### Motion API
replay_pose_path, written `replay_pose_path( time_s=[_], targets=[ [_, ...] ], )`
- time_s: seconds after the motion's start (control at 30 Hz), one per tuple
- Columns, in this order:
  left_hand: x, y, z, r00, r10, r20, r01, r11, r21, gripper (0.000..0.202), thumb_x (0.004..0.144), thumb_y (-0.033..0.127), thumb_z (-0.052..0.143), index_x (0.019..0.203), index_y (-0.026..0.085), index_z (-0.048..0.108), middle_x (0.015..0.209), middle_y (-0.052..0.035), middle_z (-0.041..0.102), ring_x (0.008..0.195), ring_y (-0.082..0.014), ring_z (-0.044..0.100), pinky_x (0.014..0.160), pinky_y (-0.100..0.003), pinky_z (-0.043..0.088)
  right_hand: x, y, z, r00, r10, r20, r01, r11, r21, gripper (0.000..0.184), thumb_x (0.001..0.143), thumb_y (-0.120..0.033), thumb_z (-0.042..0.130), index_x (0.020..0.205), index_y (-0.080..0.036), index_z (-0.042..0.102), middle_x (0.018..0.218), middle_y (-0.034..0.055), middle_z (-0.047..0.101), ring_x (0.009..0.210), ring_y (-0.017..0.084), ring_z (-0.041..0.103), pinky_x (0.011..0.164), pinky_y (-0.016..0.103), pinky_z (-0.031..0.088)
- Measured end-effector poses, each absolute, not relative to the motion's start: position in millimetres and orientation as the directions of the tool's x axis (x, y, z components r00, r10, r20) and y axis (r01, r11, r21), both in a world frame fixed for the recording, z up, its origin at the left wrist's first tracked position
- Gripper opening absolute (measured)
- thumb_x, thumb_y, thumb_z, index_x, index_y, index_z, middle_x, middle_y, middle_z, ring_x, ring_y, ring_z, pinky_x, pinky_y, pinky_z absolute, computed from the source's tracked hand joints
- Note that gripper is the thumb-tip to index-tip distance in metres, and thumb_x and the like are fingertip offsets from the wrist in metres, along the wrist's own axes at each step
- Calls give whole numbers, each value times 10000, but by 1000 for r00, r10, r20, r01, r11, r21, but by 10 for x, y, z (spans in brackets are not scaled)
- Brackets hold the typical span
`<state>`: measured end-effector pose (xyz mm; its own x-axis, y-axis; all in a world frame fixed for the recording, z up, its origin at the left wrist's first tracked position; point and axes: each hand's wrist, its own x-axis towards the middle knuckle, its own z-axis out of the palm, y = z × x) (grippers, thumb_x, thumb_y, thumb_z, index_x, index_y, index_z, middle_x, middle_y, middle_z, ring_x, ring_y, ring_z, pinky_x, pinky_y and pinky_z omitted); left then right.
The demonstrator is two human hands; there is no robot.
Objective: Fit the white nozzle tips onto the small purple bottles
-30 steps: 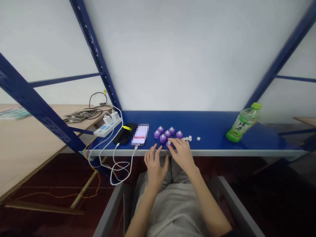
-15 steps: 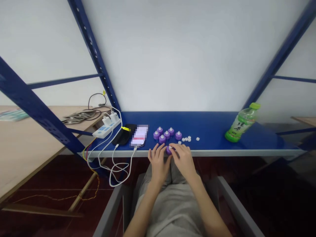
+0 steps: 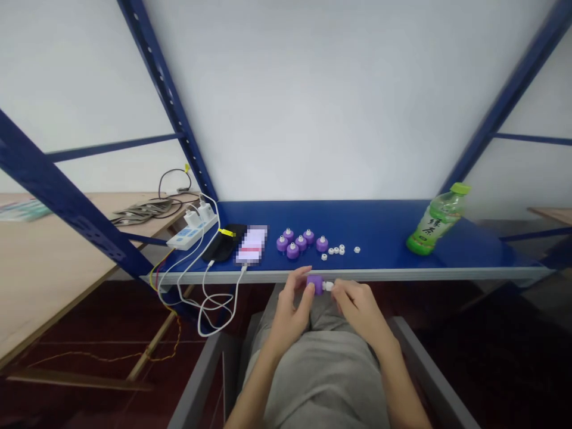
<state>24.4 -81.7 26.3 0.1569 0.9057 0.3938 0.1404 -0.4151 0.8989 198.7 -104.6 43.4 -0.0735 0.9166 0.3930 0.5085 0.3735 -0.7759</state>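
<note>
L hand (image 3: 290,313) pinches purple cap (image 3: 315,285) w/ fingers, held just below front edge of blue steel shelf (image 3: 379,238); white nut (image 3: 328,286) at cap's end. R hand (image 3: 360,308) half-closed, tips right by nut, can't tell if gripping. 6 more purple caps (image 3: 292,250) + small white nuts (image 3: 336,250) on shelf

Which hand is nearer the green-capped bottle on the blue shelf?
The right. The right hand is below the shelf's front edge, down and to the left of the green-capped bottle. The left hand lies farther left, on the far side of the purple cap.
</note>
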Motion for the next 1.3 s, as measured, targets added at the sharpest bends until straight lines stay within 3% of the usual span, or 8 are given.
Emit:
replay_pose_path(
  time_s=[0.1, 0.27, 0.57, 0.77, 0.97, 1.13, 1.23, 1.3],
  targets=[
    [214, -820, 314, 146, 919, 366, 129, -385, 914, 305, 975, 419, 498, 1179, 216, 598, 1045, -73, 705, 965, -195, 682, 889, -323, 544, 1949, -1091, 407, -67, 928, 368, 391, 363, -846, 499, 1041, -433, 288, 662, -207, 521, 519, -38, 465, 501, 125, 464, 536, 244, 362],
    [191, -824, 392, 103, 943, 317, 116, -328, 937, 309, 952, 450, 531, 1102, 195, 622, 985, -54, 698, 907, -181, 663, 841, -296, 524, 1843, -1141, 447, 51, 929, 367, 291, 338, -895, 237, 963, -416, 531, 1051, -202, 581, 550, -87, 437, 515, 113, 443, 537, 212, 373],
    [232, -855, 383, 172, 939, 297, 74, -313, 947, 283, 910, 405, 602, 1107, 204, 617, 1008, -53, 700, 953, -192, 660, 891, -308, 507, 1778, -1063, 348, 146, 925, 350, 255, 306, -917, 280, 971, -433, 517, 831, -204, 596, 483, -61, 508, 451, 114, 499, 517, 218, 400],
    [309, -895, 380, 221, 948, 231, -40, -228, 973, 298, 913, 452, 596, 1042, 185, 624, 929, -44, 695, 890, -188, 646, 832, -288, 493, 1779, -1131, 385, 80, 962, 261, 5, 262, -965, 241, 957, -452, 551, 1035, -223, 554, 516, -80, 528, 472, 112, 504, 519, 207, 413],
    [323, -894, 381, 152, 966, 211, -54, -205, 977, 323, 896, 491, 608, 984, 181, 634, 850, -24, 681, 786, -165, 629, 752, -266, 491, 1852, -1162, 427, -71, 975, 213, -34, 211, -977, 289, 923, -435, 610, 1103, -233, 508, 636, -60, 580, 607, 136, 578, 640, 243, 470],
    [322, -888, 402, 72, 972, 222, -83, -216, 973, 335, 871, 505, 634, 977, 187, 640, 835, -23, 690, 762, -161, 636, 734, -263, 507, 1825, -1134, 450, -4, 973, 232, 128, 230, -965, 276, 942, -492, 567, 943, -219, 525, 652, -31, 610, 649, 153, 595, 652, 250, 460],
    [329, -888, 394, 77, 971, 225, -91, -218, 972, 324, 871, 485, 643, 1021, 198, 638, 905, -40, 715, 837, -178, 669, 775, -275, 525, 1813, -1126, 424, 65, 956, 285, 296, 254, -921, 410, 957, -535, 510, 700, -218, 473, 545, -39, 521, 537, 131, 509, 563, 245, 389],
    [331, -881, 377, 85, 968, 234, -84, -227, 970, 306, 879, 462, 643, 1049, 207, 629, 950, -49, 721, 890, -187, 681, 809, -284, 531, 1818, -1141, 411, 41, 957, 288, 298, 264, -917, 503, 1003, -540, 383, 617, -220, 432, 495, -39, 461, 486, 121, 454, 527, 249, 357]
  ],
)
